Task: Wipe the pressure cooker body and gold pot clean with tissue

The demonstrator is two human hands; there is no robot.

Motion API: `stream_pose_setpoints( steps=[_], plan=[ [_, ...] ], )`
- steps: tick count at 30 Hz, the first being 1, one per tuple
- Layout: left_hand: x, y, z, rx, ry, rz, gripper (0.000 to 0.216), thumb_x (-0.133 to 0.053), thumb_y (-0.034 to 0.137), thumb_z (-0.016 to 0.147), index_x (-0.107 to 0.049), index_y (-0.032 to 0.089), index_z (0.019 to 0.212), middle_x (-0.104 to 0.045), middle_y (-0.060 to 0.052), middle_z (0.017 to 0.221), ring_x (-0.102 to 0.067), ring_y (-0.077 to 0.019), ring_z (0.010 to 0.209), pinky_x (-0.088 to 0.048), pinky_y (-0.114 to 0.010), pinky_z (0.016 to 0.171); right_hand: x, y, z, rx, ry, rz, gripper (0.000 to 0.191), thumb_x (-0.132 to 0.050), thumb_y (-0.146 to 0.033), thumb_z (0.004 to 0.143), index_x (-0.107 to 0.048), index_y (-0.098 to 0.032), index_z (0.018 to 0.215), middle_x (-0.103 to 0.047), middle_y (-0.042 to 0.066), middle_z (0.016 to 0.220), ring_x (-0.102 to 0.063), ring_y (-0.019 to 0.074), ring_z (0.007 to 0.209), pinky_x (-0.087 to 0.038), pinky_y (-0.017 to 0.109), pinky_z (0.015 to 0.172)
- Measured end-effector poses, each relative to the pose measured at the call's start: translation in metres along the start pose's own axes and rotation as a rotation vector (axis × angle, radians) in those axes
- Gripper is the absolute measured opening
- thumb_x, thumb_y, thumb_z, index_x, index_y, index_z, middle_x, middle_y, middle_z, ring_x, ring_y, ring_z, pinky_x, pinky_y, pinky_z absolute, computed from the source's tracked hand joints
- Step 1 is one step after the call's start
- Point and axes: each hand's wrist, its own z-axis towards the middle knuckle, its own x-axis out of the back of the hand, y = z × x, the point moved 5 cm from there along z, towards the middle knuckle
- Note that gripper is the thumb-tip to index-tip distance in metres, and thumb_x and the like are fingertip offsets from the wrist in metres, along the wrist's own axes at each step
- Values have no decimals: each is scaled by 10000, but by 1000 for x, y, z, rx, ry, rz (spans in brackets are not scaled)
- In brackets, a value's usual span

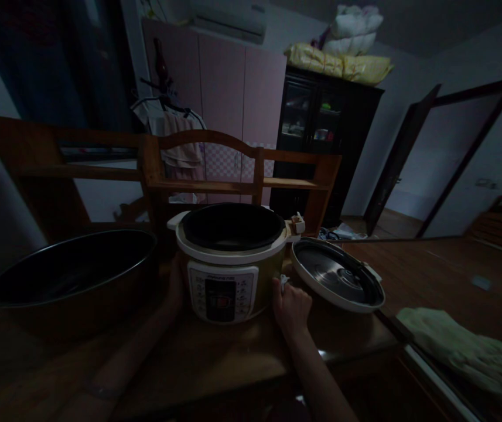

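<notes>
A white and olive electric pressure cooker [266, 287] stands upright on the wooden desk [215, 357], uncovered, its dark inside showing. My left hand [176, 290] rests along the cooker's left side, its fingers hidden in shadow and behind the body. At the cooker's right side is my right hand [293, 308], closed around a small crumpled white piece [284, 281], perhaps tissue or cloth. The round lid [341, 275] lies to the right with its metal inner face up. To the left sits a large dark basin [79, 281], its interior too dim to make out.
Behind the cooker rises a wooden shelf frame [207, 186] along the desk's back. A pale green cloth [457, 346] lies at the right, beyond the desk's edge. Farther back are a pink wardrobe [222, 94], a dark cabinet [351, 123] and an open door [402, 158].
</notes>
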Motion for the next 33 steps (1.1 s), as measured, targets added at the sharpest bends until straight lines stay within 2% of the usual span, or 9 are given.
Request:
stream_pose_setpoints(
  steps=[7,12,18,23,26,29,31,33],
  plan=[
    [2,-4,3,11,-7,-9,427,-611,548,816,-709,207,1054,-749,-48,1103,-688,-235,1069,-563,-374,1003,-2,0,-1,42,84,54,695,-248,-482,1068,-678,-148,635,-703,137,602,-646,183,523,-202,309,556],
    [3,-4,1,32,-7,1,422,-609,546,823,-710,217,1067,-747,-47,1115,-687,-241,1073,-560,-397,1010,0,2,0,130,174,150,719,-180,-436,1077,-631,-155,592,-653,114,553,-576,149,484,-210,307,548],
    [0,-2,0,38,-28,10,488,-608,588,806,-712,200,1084,-758,-43,1067,-694,-250,1042,-579,-393,974,10,-4,-6,362,281,348,603,-212,-306,1058,-529,-199,557,-561,45,546,-520,137,534,-343,288,618],
    [3,-4,3,50,-40,25,434,-591,582,825,-721,219,1025,-757,-26,1070,-681,-232,1078,-529,-371,1055,17,-12,-17,523,389,501,565,-189,-312,1037,-529,-231,593,-540,31,551,-561,164,586,-458,320,686],
    [2,-4,3,52,-47,19,402,-563,557,854,-721,234,1034,-748,-21,1111,-676,-217,1092,-490,-367,1100,21,-3,-19,470,484,568,513,-204,-284,1028,-612,-214,725,-629,71,678,-635,204,736,-509,375,772],
    [-2,-5,3,69,-67,9,439,-534,563,870,-716,226,1087,-741,-36,1138,-681,-218,1084,-478,-394,1111,23,9,-17,342,541,606,428,-247,-243,1017,-660,-148,1079,-698,154,990,-637,277,1030,-504,466,892],
    [-3,-6,4,78,-87,3,461,-529,579,869,-711,231,1110,-735,-38,1158,-680,-216,1091,-468,-405,1119,24,11,-14,279,532,614,445,-272,-249,1015,-558,-128,1333,-651,185,1229,-562,317,1218,-469,523,971],
    [-2,-7,5,83,-101,2,466,-539,590,861,-708,243,1122,-726,-33,1184,-668,-211,1121,-440,-409,1144,23,5,-9,265,458,611,501,-280,-276,1018,-428,-151,1480,-570,172,1396,-470,331,1345,-431,548,1036]
  ],
)
